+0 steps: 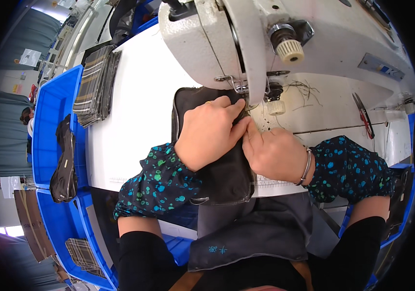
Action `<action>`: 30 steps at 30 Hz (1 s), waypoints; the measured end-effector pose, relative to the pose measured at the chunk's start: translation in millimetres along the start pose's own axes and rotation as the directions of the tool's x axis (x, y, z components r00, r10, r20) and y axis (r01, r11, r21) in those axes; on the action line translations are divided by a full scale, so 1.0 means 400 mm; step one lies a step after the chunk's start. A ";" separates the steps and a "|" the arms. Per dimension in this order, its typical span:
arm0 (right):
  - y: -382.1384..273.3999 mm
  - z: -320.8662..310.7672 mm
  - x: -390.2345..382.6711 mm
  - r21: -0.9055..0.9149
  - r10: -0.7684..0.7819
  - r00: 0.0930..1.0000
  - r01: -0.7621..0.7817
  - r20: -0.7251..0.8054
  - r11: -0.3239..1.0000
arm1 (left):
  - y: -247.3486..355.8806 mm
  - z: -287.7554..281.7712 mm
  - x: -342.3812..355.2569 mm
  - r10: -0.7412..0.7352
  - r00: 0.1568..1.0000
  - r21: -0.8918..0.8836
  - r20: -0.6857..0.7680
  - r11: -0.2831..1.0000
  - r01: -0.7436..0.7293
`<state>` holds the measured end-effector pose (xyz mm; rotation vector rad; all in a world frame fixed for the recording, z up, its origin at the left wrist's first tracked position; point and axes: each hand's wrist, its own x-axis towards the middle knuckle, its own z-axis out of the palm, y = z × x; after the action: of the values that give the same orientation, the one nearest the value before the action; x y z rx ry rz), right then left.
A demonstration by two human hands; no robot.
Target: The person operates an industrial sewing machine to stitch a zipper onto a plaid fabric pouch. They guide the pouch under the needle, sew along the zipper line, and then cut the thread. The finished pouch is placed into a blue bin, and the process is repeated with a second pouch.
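Observation:
A dark zippered fabric bag piece (219, 180) lies on the white sewing table, its far end beside the needle area of the white sewing machine (202, 46). A metal zipper (174, 119) runs along its left edge. Across the fabric rests my left hand (210, 128), its thumb and forefinger closed on the right edge near the presser foot. Just to the right, my right hand (276, 151) pinches that same edge with thumb and forefinger. The fingertips of both hands nearly meet there. The exact seam under them is hidden.
A stack of plaid fabric pieces (98, 85) sits at the table's left edge. Blue bins (55, 126) stand beyond, one with dark zippered pieces (65, 162) over its side. Red-handled scissors (364, 116) and loose thread ends (307, 92) lie on the right.

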<state>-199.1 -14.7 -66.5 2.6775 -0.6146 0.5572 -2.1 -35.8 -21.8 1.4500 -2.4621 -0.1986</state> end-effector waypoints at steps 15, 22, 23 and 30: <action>-0.080 -0.075 -0.041 0.131 0.020 0.998 -0.028 0.066 0.991 | 0.048 -0.034 -0.110 0.252 0.960 0.319 0.123 0.906 -0.279; -0.069 -0.073 -0.024 -0.031 0.096 0.995 -0.096 -0.003 0.995 | 0.031 -0.055 -0.119 0.197 0.974 0.220 0.112 0.951 -0.217; -0.065 -0.067 -0.024 -0.011 0.083 0.996 -0.083 0.015 0.996 | 0.033 -0.055 -0.117 0.220 0.971 0.225 0.097 0.945 -0.237; -0.092 -0.082 -0.037 0.090 -0.043 0.999 0.041 0.023 0.995 | 0.035 -0.052 -0.115 0.356 0.924 0.155 0.139 0.914 -0.375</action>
<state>-203.7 34.8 -53.1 2.7781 -0.5513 0.5538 13.6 11.7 -6.0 1.0289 -2.8475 0.0252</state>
